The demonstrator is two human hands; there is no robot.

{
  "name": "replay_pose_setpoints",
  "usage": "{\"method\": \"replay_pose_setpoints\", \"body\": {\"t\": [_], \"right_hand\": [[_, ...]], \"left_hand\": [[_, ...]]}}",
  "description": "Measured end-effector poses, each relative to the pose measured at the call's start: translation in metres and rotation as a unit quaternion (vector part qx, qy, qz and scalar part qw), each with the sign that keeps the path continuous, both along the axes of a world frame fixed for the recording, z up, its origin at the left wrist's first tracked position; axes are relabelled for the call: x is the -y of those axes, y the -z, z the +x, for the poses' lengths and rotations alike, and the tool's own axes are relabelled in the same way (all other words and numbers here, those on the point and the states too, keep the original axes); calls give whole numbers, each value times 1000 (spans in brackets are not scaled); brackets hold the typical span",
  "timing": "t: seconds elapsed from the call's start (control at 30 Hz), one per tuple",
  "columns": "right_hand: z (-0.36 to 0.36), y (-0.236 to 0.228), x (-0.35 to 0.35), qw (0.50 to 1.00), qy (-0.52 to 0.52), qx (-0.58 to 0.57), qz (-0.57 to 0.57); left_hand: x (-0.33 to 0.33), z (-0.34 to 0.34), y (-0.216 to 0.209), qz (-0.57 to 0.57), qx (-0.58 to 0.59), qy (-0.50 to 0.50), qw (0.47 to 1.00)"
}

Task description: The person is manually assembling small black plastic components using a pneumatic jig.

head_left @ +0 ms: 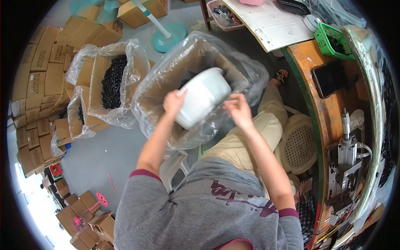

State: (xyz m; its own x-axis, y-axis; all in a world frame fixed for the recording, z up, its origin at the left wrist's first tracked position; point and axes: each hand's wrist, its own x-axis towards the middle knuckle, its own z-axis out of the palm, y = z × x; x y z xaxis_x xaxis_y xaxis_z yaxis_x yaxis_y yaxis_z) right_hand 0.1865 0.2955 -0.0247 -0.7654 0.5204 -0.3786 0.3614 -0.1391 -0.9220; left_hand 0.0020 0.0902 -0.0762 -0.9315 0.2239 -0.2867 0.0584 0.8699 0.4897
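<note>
Over the plastic-lined carton (160, 79), our left hand (173, 103) clamps a white basin (204, 98), fingers tight; we cannot tell whether our right hand (240, 110) grips

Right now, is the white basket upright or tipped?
Tipped: the white basket leans over the plastic-lined box, its ribbed side facing the camera, the left hand gripping its edge.
</note>
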Motion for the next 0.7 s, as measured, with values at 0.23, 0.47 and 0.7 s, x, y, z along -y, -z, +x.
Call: {"method": "replay_pose_setpoints", "body": {"t": [0.23,0.47,0.7], "right_hand": [[93,-65,-21,985,93,-41,-136],[170,-83,-27,951,227,-44,-204],[190,-142,-11,950,261,-143,-89]], "left_hand": [[30,-160,-91,-2,41,-74,996],[94,-192,-199,109,52,-131,984],[15,-42,-387,234,-59,-57,969]]}}
